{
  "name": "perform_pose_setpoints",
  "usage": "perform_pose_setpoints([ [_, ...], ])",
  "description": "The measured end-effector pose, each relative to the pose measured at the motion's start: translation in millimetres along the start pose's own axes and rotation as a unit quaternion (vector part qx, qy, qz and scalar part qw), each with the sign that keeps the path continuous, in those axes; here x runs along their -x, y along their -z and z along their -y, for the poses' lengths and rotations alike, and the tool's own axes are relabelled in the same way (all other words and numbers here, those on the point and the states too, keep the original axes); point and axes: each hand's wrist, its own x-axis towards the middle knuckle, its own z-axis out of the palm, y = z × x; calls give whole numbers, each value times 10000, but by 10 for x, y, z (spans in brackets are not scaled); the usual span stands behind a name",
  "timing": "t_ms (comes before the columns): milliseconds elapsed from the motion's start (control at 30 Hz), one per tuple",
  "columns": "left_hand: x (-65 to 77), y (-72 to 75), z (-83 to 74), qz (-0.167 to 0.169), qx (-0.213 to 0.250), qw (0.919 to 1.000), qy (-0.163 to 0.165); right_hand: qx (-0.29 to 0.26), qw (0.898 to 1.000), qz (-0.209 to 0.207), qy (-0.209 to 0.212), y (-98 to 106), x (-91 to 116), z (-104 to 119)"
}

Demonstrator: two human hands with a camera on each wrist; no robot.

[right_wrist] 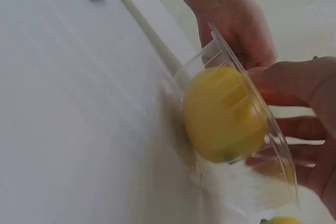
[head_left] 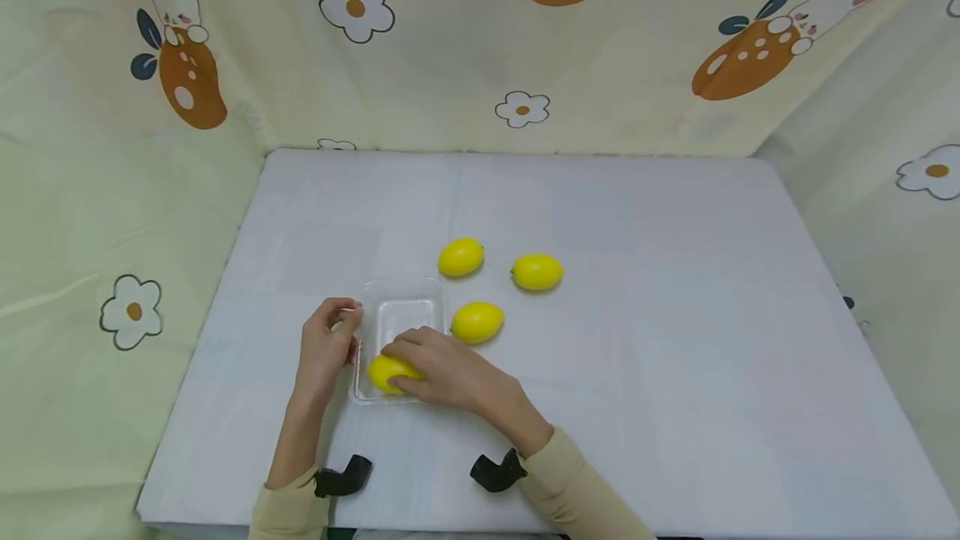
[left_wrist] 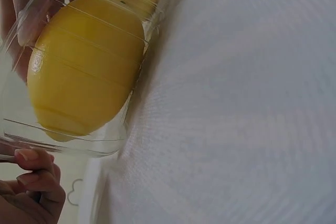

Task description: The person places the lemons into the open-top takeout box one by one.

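Note:
A clear plastic container [head_left: 402, 284] stands on the white table, left of centre. Inside its near end sits a yellow lemon [head_left: 386, 373], also large through the clear wall in the left wrist view. My right hand [head_left: 453, 373] reaches over the right rim and holds this lemon between thumb and fingers. With thumb and curled fingertips, my left hand [head_left: 324, 348] pinches the container's left rim. Close beside the container's right side lies a second lemon [head_left: 477, 322]. Farther back are a third lemon [head_left: 461, 257] and another lemon [head_left: 537, 272] to its right.
The white tabletop [head_left: 675, 340] extends to the right of the lemons. A patterned cloth [head_left: 435, 90] hangs behind the table and along both sides. Black wrist mounts [head_left: 345, 476] stick out from the sleeves near the front edge.

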Motion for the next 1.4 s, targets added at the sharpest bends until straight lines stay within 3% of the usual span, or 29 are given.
perform_pose_setpoints([
  [100,4,9,15,-58,0,10000,-9,-26,9974,-607,380,8,73,-38],
  [267,-4,12,36,-80,-24,10000,-37,52,9840,-1601,783,92,214,-133],
  [500,-20,2,57,2,-11,10000,-42,231,9688,-2411,520,270,422,-450],
  [733,-27,5,58,-24,-18,10000,7,210,9786,-2049,-48,284,497,-730],
  [967,-19,-1,16,12,34,10000,55,-11,9862,-1537,-622,173,558,-808],
  [1400,-14,13,13,-19,13,10000,42,-130,9822,-1759,-641,80,564,-846],
])
